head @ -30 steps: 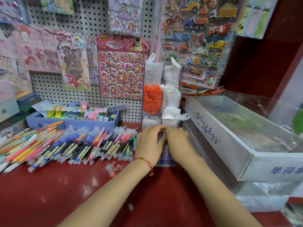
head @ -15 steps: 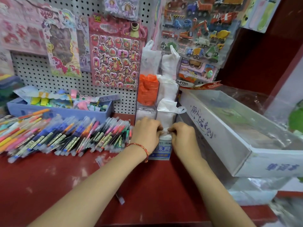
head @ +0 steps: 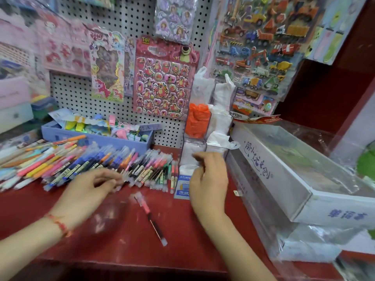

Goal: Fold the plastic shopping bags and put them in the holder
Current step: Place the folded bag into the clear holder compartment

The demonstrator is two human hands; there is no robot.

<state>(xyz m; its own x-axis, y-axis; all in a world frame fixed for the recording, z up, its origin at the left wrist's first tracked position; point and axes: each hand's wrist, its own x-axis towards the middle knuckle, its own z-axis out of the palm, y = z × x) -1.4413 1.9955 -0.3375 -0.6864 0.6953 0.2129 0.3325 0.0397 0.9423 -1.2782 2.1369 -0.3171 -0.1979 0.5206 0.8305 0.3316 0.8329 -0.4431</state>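
Plastic shopping bags (head: 220, 138): white and orange film, sitting stuffed in the clear compartmented holder (head: 193, 146) against the pegboard (head: 168, 134), one white bag spilling over a cell's rim. Handling, as I am judging it: near weightless, limp, slippery, springing open unless pressed flat, so I am favouring a pinch at the folded edge or handles. Right hand (head: 209, 179) is hovering at the front cell, fingers curled, with blur hiding any grip. Left hand (head: 89, 191) is hovering over the pens (head: 101, 165), fingers loosely curled, holding nothing.
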